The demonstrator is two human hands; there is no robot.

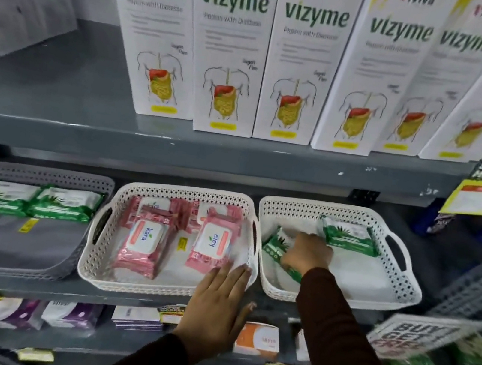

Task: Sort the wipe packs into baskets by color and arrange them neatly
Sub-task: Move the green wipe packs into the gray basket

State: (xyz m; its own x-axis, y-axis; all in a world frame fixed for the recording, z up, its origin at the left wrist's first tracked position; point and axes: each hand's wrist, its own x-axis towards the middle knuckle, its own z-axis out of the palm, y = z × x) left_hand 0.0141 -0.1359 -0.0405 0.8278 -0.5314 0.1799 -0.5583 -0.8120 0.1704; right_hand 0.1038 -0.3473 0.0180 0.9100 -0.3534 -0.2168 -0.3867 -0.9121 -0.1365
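Observation:
Three baskets sit side by side on the middle shelf. The grey basket (16,260) on the left holds two green wipe packs (31,199) at its back. The white middle basket (93,266) holds several pink wipe packs (141,242). The white right basket (399,289) holds one green pack (348,235) at the back and another green pack (275,247) at its left wall. My right hand (307,256) is inside the right basket, closed on that left green pack. My left hand (218,308) lies flat, fingers spread, on the front right rim of the middle basket.
Tall white Vizyme boxes (233,45) line the shelf above. The shelf below holds purple and white packs (67,315) and an orange box (257,339). Promotional signs (417,335) hang at the right, near the right basket.

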